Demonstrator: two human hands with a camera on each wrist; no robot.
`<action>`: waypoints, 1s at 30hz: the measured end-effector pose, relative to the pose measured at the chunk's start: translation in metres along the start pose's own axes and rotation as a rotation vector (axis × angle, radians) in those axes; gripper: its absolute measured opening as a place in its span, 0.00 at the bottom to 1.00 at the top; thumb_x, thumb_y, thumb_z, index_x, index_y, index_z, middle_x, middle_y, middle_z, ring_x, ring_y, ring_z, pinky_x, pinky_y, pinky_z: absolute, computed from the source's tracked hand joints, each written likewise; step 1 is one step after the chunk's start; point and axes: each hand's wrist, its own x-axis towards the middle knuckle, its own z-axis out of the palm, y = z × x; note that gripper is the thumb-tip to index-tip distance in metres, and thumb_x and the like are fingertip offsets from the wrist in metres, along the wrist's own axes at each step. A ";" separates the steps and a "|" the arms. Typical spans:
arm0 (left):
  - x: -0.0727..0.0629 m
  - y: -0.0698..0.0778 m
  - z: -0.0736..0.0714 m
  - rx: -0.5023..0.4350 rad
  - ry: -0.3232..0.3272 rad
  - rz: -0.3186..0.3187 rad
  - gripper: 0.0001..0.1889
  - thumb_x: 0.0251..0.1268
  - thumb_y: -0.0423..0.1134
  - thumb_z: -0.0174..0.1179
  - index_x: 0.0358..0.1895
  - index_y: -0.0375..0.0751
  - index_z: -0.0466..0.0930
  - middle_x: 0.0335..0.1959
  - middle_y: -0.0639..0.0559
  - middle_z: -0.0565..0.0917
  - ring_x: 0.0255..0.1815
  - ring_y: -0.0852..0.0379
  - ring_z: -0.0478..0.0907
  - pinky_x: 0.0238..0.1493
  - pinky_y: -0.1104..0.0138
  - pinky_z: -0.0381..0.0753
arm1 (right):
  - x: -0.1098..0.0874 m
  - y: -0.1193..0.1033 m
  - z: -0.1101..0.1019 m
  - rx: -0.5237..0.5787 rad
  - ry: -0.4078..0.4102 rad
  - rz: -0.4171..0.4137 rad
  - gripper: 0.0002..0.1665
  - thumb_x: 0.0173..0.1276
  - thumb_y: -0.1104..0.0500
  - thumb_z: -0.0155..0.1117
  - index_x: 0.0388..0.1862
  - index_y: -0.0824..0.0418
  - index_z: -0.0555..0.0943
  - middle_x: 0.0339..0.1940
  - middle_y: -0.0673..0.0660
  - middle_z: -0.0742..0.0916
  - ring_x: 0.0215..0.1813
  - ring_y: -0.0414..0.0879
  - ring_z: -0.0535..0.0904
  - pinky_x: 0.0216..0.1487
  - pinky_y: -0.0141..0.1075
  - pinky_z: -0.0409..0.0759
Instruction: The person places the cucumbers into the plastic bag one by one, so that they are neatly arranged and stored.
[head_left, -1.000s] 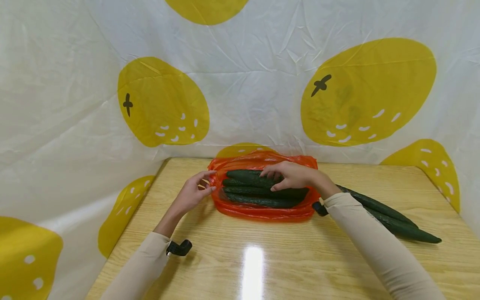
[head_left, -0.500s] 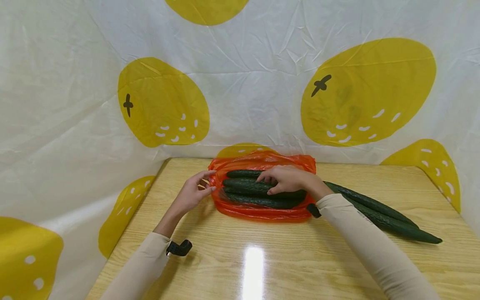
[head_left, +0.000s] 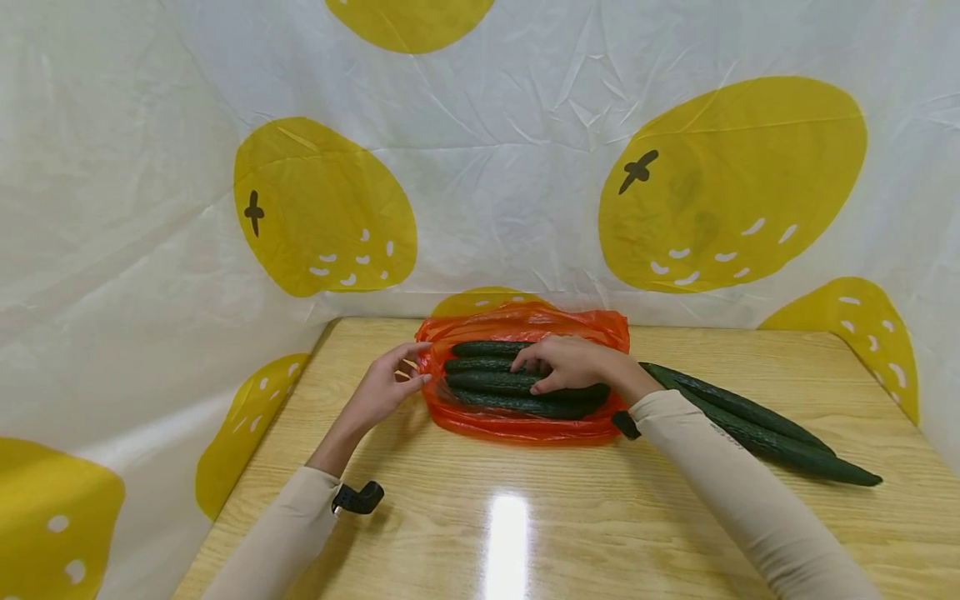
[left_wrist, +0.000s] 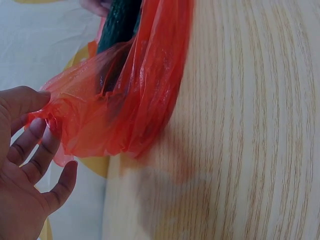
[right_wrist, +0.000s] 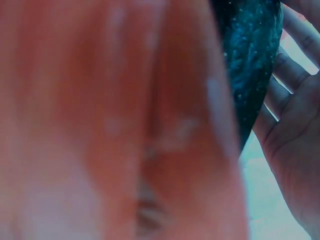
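Note:
A red plastic bag [head_left: 525, 429] lies on its side at the back of the table, several dark green cucumbers in it. My left hand [head_left: 384, 383] pinches the bag's gathered left end between thumb and fingertips, as the left wrist view shows. Over the bag, my right hand [head_left: 573, 365] grips a cucumber [head_left: 487, 382] from above, thumb on its near side and fingers on its far side. In the right wrist view blurred red plastic covers the left part, beside a cucumber [right_wrist: 250, 60] along the fingers. The right ends of the bagged cucumbers are partly hidden by my hand.
Two loose cucumbers [head_left: 795, 450] lie slanting on the wooden table [head_left: 420, 517] to the right, partly behind my right forearm. A white sheet with yellow fruit prints [head_left: 502, 208] hangs directly behind the table and along its left side.
My right hand has moved slightly left and nearer to me with the cucumber, which now lies lower among the others. The left hand stays at the bag's end.

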 end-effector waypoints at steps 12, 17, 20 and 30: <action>0.000 -0.001 0.000 -0.003 -0.004 0.001 0.25 0.68 0.31 0.65 0.68 0.40 0.75 0.47 0.44 0.81 0.40 0.52 0.79 0.48 0.58 0.81 | -0.015 0.005 -0.007 0.125 -0.025 -0.074 0.26 0.74 0.53 0.66 0.68 0.54 0.78 0.62 0.52 0.84 0.61 0.50 0.81 0.63 0.48 0.78; 0.001 -0.001 -0.001 0.007 -0.005 0.000 0.25 0.68 0.32 0.66 0.67 0.43 0.76 0.47 0.44 0.81 0.40 0.52 0.79 0.47 0.58 0.81 | -0.033 0.010 -0.014 0.269 -0.014 -0.069 0.28 0.74 0.53 0.65 0.71 0.57 0.76 0.65 0.55 0.82 0.64 0.51 0.79 0.65 0.51 0.76; 0.001 0.000 -0.002 0.010 -0.007 -0.002 0.24 0.68 0.32 0.65 0.67 0.44 0.76 0.47 0.45 0.81 0.40 0.52 0.80 0.47 0.60 0.81 | -0.044 0.011 -0.019 0.327 -0.006 -0.086 0.28 0.75 0.54 0.64 0.71 0.59 0.75 0.66 0.57 0.82 0.64 0.53 0.79 0.65 0.53 0.75; 0.002 0.002 -0.003 0.001 -0.013 0.001 0.24 0.68 0.32 0.66 0.67 0.43 0.76 0.47 0.44 0.81 0.40 0.52 0.80 0.47 0.60 0.81 | -0.079 0.014 -0.031 0.388 0.028 -0.063 0.25 0.75 0.53 0.64 0.69 0.51 0.76 0.66 0.59 0.81 0.63 0.57 0.79 0.63 0.50 0.77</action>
